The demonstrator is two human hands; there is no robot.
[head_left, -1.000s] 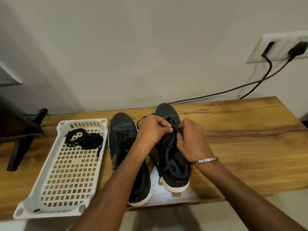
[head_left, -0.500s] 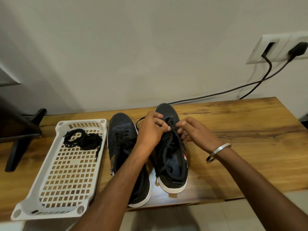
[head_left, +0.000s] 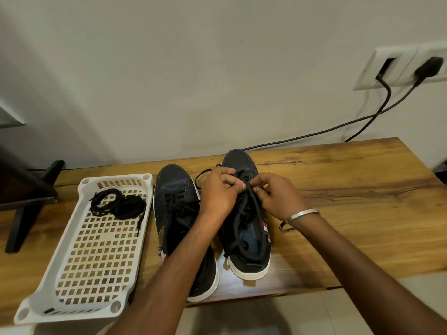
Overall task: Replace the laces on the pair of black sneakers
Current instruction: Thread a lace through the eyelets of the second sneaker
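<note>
While my left hand (head_left: 219,193) and right hand (head_left: 278,197) both pinch the lace (head_left: 244,206) over the right sneaker (head_left: 244,238), spare laces (head_left: 118,204) lie in the tray (head_left: 79,269).

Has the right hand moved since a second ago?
Yes. The right hand has shifted away from the heel toward the toe of the right sneaker.

A: Soft, even indoor light; the wall (head_left: 193,81) reads pale grey with a broad, dim shadow at its left.

B: Any glare?

A: A pale sheen on the table (head_left: 350,201) at its near edge, between the sneaker (head_left: 244,240) heels. The arms cast soft shadows there.

B: Sharpness?

A: Centre crisp; the wide lens bows the table's far edge and stretches the corners, and the frame's left edge is dark.
</note>
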